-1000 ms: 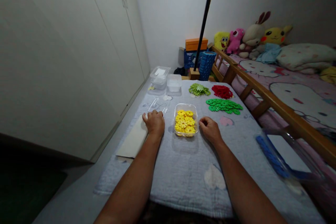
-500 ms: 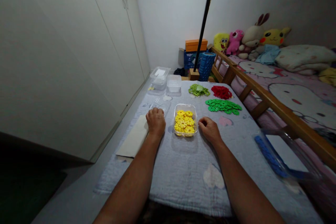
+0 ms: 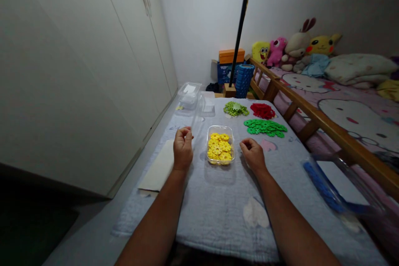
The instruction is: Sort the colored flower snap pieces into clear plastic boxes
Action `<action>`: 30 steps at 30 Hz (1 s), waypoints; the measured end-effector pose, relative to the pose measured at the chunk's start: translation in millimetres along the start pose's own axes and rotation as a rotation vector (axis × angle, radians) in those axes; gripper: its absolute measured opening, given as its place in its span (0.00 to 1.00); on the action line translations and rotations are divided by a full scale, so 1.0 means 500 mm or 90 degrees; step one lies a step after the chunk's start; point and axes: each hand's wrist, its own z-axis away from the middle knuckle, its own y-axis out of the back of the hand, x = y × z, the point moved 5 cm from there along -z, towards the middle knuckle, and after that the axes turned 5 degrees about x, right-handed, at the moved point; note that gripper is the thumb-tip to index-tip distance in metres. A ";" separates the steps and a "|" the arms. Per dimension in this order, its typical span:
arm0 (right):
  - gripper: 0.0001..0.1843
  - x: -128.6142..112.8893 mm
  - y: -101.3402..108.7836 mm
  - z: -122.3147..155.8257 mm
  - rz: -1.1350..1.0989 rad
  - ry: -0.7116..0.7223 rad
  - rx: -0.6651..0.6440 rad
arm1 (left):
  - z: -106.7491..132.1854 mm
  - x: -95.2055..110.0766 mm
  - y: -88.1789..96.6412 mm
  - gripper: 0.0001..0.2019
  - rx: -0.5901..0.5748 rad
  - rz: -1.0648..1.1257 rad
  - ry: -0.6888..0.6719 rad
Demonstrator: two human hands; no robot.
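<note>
A clear plastic box (image 3: pixel 231 133) full of yellow flower-shaped pieces (image 3: pixel 219 148) sits on the pale blue blanket (image 3: pixel 218 203) between my hands. My left hand (image 3: pixel 183 149) is just left of the box, its fingers pinched on the edge of a clear lid (image 3: pixel 198 117) that stands tilted up off the blanket. My right hand (image 3: pixel 253 156) rests on the blanket just right of the box, fingers curled shut, with nothing visible in them.
Behind the box lie piles of light green (image 3: pixel 236 109), red (image 3: pixel 263 110) and dark green pieces (image 3: pixel 264 126). Two clear boxes (image 3: pixel 189 93) stand at the far left, a white sheet (image 3: pixel 158 166) beside my left arm, a clear tub of blue pieces (image 3: pixel 324 187) and a wooden bed rail (image 3: pixel 314 114) to the right.
My left hand has closed on the clear lid that lay flat on the blanket and raised it on edge. My right hand has barely moved.
</note>
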 end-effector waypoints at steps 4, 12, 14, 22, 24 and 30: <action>0.15 -0.005 0.003 0.002 -0.010 0.005 0.013 | -0.006 -0.020 0.003 0.15 -0.003 0.162 0.157; 0.14 -0.012 0.000 0.007 -0.021 0.002 0.000 | -0.005 -0.039 0.003 0.14 -0.025 0.330 0.275; 0.14 -0.020 0.004 0.006 -0.025 0.013 0.006 | -0.004 -0.037 -0.002 0.13 -0.045 0.364 0.306; 0.17 -0.088 0.008 0.024 -0.042 0.159 -0.023 | 0.032 -0.008 -0.037 0.07 -0.189 0.427 0.394; 0.16 -0.100 -0.003 0.032 -0.061 0.160 -0.051 | 0.044 -0.002 -0.046 0.08 -0.234 0.425 0.403; 0.11 -0.103 -0.025 0.041 -0.148 0.076 -0.080 | 0.062 0.007 -0.055 0.11 -0.283 0.386 0.407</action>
